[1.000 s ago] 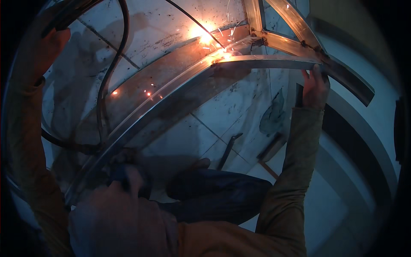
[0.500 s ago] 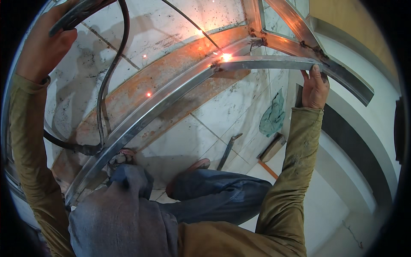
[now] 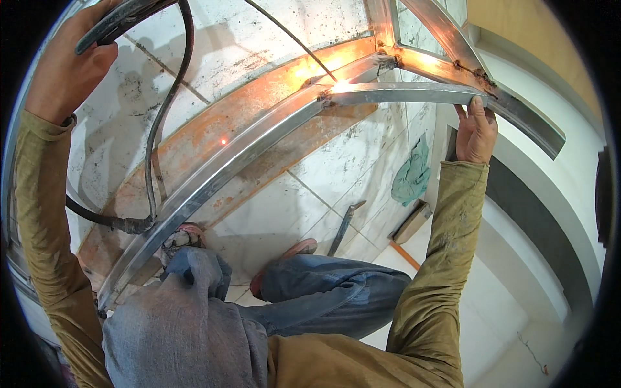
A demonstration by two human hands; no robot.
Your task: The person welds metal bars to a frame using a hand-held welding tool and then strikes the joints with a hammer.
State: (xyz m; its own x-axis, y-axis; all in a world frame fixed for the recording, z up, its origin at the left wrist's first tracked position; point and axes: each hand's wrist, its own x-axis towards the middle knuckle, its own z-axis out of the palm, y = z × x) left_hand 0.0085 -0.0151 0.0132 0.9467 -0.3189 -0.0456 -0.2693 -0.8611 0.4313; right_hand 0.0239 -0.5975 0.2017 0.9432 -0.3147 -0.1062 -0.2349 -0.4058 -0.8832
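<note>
My left hand (image 3: 74, 64) is wrapped round a black electrode holder (image 3: 126, 22), which runs out of view at the top. A thin welding rod (image 3: 291, 39) slants in from the upper edge. Its tip meets a bright arc on a curved metal frame (image 3: 213, 165), where a shorter bent metal bar (image 3: 401, 93) joins. My right hand (image 3: 477, 132) grips that bar's far right end, thumb on top and fingers behind. Orange light falls on the blackened joints around the arc. Most of the left fingers are hidden behind the holder.
A thick black cable (image 3: 155, 149) hangs on the left, crossing near the frame. On the tiled floor lie a green cloth (image 3: 412, 171), a flat metal bar (image 3: 346, 226) and a wooden block (image 3: 411, 221). Curved white ledges (image 3: 517, 258) stand at right. My legs are below the frame.
The arc's glow spreads wider and brighter over the frame, and fewer loose sparks show. The rod tip has shifted slightly left. Both hands stay nearly in place.
</note>
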